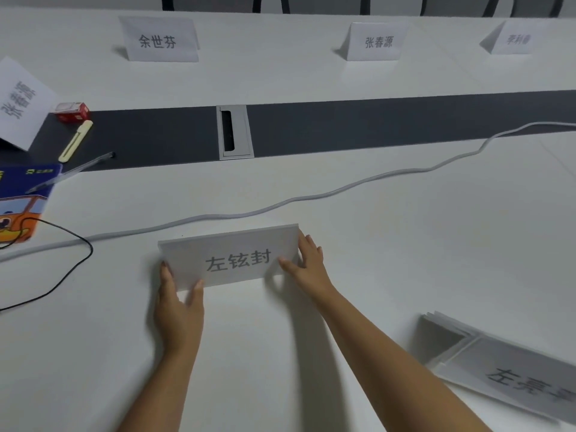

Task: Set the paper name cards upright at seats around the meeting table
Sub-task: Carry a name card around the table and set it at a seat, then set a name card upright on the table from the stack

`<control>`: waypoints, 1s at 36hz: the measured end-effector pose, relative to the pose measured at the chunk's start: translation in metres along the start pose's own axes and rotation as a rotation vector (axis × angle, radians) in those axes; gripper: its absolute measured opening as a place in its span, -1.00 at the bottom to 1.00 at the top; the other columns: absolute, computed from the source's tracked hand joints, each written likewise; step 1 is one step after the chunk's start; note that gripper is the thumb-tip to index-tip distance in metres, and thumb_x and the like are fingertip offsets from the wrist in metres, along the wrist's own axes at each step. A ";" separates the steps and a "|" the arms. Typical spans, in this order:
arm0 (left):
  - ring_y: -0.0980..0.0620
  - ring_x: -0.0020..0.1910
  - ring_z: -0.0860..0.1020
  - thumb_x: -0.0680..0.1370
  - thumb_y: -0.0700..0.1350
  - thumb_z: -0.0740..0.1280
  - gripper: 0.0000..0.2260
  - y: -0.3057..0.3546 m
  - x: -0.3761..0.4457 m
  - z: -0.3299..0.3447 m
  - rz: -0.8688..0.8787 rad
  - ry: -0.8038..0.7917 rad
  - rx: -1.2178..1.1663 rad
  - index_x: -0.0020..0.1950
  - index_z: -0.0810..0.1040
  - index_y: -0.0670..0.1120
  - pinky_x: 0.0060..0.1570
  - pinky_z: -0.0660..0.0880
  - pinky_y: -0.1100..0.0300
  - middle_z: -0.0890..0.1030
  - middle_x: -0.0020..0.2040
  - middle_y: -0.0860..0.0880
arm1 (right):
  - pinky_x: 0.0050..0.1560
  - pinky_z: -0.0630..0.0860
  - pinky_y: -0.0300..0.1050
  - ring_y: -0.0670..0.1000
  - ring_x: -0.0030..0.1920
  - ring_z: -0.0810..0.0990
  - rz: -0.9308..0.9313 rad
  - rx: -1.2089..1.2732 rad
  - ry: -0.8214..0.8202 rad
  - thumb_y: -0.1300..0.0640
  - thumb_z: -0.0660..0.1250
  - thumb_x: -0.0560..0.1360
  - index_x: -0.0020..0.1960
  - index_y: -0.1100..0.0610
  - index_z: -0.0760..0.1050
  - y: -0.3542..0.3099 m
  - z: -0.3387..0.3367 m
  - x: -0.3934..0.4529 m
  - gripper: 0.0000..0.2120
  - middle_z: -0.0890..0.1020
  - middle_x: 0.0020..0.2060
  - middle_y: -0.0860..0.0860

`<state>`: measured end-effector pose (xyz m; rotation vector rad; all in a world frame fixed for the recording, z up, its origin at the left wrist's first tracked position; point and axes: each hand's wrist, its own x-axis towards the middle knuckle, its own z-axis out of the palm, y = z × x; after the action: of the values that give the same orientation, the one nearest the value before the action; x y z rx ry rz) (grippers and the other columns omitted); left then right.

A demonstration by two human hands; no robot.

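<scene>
Standing on the smooth white table (pixel 405 244), a folded paper name card (pixel 230 260) forms a tent shape, matte, crisp ridge on top, three printed characters facing the camera. Left hand (pixel 179 304) holds its lower left corner, fingers along the left edge and thumb on the front face. Right hand (pixel 308 260) holds the right end, fingers behind the edge, thumb on the front. Card sits between both hands, near edge of table, just this side of a grey cable (pixel 343 188).

Counted: three upright tent cards on the far side (pixel 160 40) (pixel 377 42) (pixel 511 39), one more at far left (pixel 21 104), and a flat stack of folded cards (pixel 514 369) at lower right, count unclear. Dark matte strip (pixel 405 126) runs down the middle with a metal cable hatch (pixel 234 132). Left clutter: red box (pixel 73 112), cream utility knife (pixel 76 140), clear pen (pixel 71 173), glossy blue cartoon box (pixel 21 201), thin black wire (pixel 62 275).
</scene>
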<state>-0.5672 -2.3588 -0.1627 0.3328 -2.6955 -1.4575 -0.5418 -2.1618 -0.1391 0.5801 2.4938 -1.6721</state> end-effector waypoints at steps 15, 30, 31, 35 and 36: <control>-0.16 0.09 0.44 0.38 0.39 0.08 -0.28 0.038 -0.144 0.029 0.242 -0.339 -0.102 0.22 0.34 -0.19 0.18 0.24 0.51 0.46 0.17 -0.40 | 0.11 0.26 -0.58 -0.48 0.08 0.38 -0.127 -0.070 0.475 -0.11 0.15 0.36 0.18 0.03 0.46 -0.011 -0.132 -0.185 -0.56 0.45 0.05 -0.34; -0.10 0.30 0.39 0.51 -0.23 0.25 -0.59 0.174 -0.242 0.121 0.348 -0.852 -0.057 0.35 0.30 -0.15 0.31 0.33 0.05 0.37 0.35 -0.16 | 0.26 0.33 -0.09 0.12 0.35 0.32 0.679 -0.415 0.158 0.15 0.29 0.44 0.39 0.25 0.13 0.064 -0.300 -0.242 -0.40 0.29 0.38 0.16; -0.12 0.25 0.44 0.50 -0.24 0.26 -0.62 0.174 -0.241 0.122 0.332 -0.828 -0.046 0.32 0.36 -0.17 0.28 0.37 0.03 0.42 0.32 -0.17 | 0.25 0.37 -0.07 0.13 0.31 0.37 0.659 -0.433 0.169 0.17 0.28 0.43 0.34 0.29 0.22 0.068 -0.302 -0.240 -0.46 0.35 0.34 0.19; -0.11 0.08 0.53 0.46 -0.29 0.31 -0.71 0.166 -0.240 0.115 0.317 -0.723 -0.016 0.18 0.50 -0.21 0.15 0.43 0.10 0.53 0.16 -0.17 | 0.22 0.36 -0.14 0.11 0.32 0.35 0.530 -0.425 0.208 0.19 0.30 0.41 0.34 0.28 0.24 0.080 -0.308 -0.230 -0.46 0.38 0.32 0.16; -0.09 0.04 0.53 0.45 -0.30 0.32 -0.72 0.164 -0.239 0.112 0.314 -0.697 -0.009 0.16 0.52 -0.21 0.10 0.43 0.16 0.54 0.12 -0.15 | 0.19 0.36 -0.17 0.09 0.31 0.35 0.499 -0.402 0.207 0.18 0.32 0.40 0.36 0.24 0.22 0.083 -0.309 -0.227 -0.43 0.38 0.31 0.14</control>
<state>-0.3774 -2.1286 -0.0758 -0.7020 -3.0150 -1.7133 -0.2596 -1.9137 -0.0256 1.2381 2.4287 -0.9463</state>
